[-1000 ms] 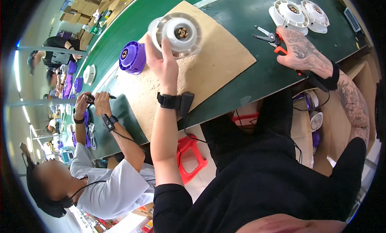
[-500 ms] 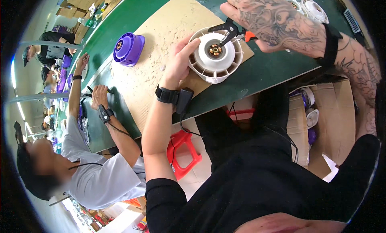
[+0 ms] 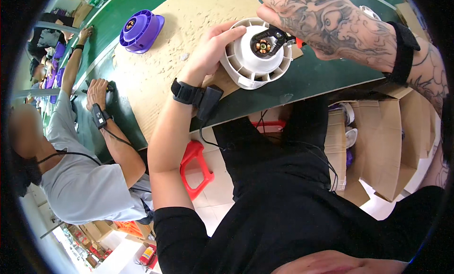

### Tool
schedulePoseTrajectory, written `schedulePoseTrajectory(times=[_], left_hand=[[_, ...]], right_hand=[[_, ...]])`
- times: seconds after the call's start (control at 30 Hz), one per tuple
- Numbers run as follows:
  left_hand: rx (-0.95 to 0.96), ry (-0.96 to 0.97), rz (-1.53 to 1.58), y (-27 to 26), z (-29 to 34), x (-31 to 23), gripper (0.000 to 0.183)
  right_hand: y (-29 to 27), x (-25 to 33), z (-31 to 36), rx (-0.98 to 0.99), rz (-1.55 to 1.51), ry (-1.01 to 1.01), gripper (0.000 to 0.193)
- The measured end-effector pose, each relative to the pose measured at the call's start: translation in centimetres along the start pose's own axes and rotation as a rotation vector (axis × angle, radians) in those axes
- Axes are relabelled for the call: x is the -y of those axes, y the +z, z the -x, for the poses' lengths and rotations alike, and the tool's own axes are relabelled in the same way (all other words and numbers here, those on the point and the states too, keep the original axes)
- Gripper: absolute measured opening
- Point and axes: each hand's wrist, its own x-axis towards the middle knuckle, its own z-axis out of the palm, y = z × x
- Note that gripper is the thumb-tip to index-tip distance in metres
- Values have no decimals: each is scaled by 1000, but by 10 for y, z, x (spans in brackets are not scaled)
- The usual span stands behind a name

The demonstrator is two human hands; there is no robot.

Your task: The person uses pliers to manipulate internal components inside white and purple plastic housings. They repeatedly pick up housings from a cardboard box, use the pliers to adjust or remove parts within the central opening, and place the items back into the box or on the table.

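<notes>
Co-worker, far left: one person in a grey shirt (image 3: 85, 189), near hand on the table, grip too small for me to tell.
Purple housing: one round finned unit (image 3: 141, 33), copper coil at its centre, lying tilted by the sheet's left edge.
Cardboard sheet: one, tan, scuffed (image 3: 161, 61), flat on the green table (image 3: 312, 80).
Stool: one, red plastic (image 3: 191, 150), partly seen below the table edge.
Left hand: one (image 3: 213, 47), black strap and box at the wrist; I see the index finger laid along the rim, hand curled on the near left side, remaining fingers hidden.
White housing: one round ribbed unit (image 3: 257, 63), held tilted at the sheet's right edge; whether it rests there I cannot tell.
Tool: one, black, plier-like (image 3: 278, 36), head over the white housing's copper coil.
Right hand: one, tattooed (image 3: 314, 26), closed round the tool's handles, orange grip end showing; fingertips hidden from me.
Carton: one, open, brown (image 3: 373, 146), white and purple parts inside.
</notes>
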Motion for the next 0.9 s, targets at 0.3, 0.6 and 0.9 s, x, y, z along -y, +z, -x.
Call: schedulePoseTrajectory(times=[0.3,0.6,0.9], left_hand=[[-61,7,-98,3,-1,-3,47],[-50,30,-10,5,-2,0,49],[-221,98,110,-3,0,-9,52]], right_hand=[[-14,1,-1,17,26,-4,47],[-22,1,2,-2,29,-5,47],[-21,2,1,-30,33,-18,47]])
